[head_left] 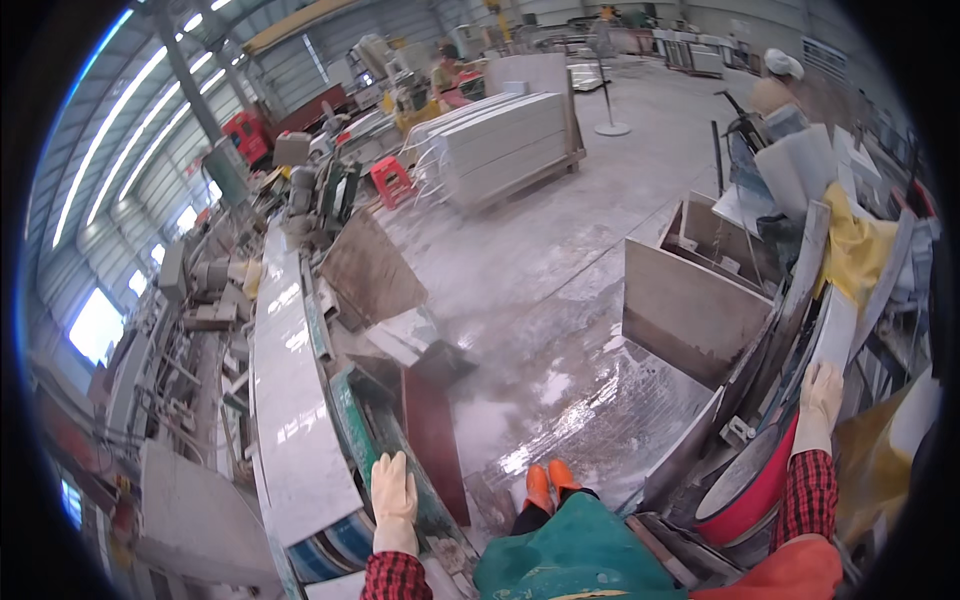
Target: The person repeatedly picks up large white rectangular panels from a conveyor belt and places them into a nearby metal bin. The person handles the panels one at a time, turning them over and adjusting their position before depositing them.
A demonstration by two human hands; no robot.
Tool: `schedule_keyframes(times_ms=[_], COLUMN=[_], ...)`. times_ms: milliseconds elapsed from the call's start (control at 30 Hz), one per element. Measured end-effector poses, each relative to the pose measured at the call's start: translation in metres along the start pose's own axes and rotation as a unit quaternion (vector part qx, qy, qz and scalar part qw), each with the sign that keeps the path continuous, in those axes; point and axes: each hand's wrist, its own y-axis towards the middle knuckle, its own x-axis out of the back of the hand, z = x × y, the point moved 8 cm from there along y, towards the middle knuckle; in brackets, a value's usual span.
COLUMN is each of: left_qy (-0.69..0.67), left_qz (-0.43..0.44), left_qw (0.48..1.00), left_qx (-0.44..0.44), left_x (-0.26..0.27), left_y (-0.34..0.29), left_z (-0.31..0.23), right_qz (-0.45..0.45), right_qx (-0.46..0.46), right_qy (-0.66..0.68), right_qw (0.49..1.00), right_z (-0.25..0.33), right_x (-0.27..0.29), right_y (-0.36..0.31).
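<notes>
My left hand (394, 500), in a cream rubber glove, lies on the green metal edge (357, 425) of a machine, fingers stretched forward. Just left of it runs a long, wet, pale slab or bed (290, 400). My right hand (821, 398), gloved the same way, is at the near end of a pale strip (836, 332), with its fingers bent over it; their undersides are hidden. A red-rimmed round drum (742, 485) sits below and left of the right hand. A yellow cloth (858, 245) drapes over boards beyond it.
My orange boots (549, 483) stand on wet floor (570, 415). Large brown boards (690, 312) lean at the right; a reddish panel (433, 445) stands left of my feet. Ahead are stacked pale slabs (505, 150) and a red stool (391, 182). Another person in a white head covering (783, 65) is far right.
</notes>
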Motion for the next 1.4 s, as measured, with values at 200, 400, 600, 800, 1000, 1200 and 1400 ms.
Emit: schedule_keyframes(times_ms=[200, 400, 600, 800, 1000, 1200, 1400], left_qy=[-0.068, -0.067, -0.065, -0.072, -0.088, -0.092, -0.101], left_qz=[0.031, 0.021, 0.014, 0.02, -0.005, -0.019, -0.048], left_qw=[0.994, 0.995, 0.994, 0.993, 0.992, 0.992, 0.991], left_qx=[0.075, 0.065, 0.083, 0.094, 0.09, 0.09, 0.07], left_x=[-0.026, -0.025, -0.023, -0.02, -0.014, -0.007, -0.003], left_y=[-0.012, -0.014, -0.013, -0.013, -0.009, -0.012, -0.011], left_z=[0.028, 0.028, 0.027, 0.026, 0.022, 0.023, 0.02], right_qz=[0.011, 0.072, 0.07, 0.082, 0.095, 0.186, 0.201], right_qx=[-0.006, -0.026, -0.006, 0.005, -0.008, -0.096, -0.114], right_qy=[-0.015, -0.032, -0.05, -0.035, -0.053, -0.056, -0.064], right_qw=[1.0, 0.997, 0.996, 0.996, 0.994, 0.976, 0.971], right_z=[0.007, 0.006, 0.001, 0.008, 0.0, 0.036, 0.023], right_x=[0.019, 0.01, 0.002, 0.006, 0.006, 0.036, 0.024], right_y=[-0.006, -0.009, -0.01, -0.016, -0.026, -0.04, -0.051])
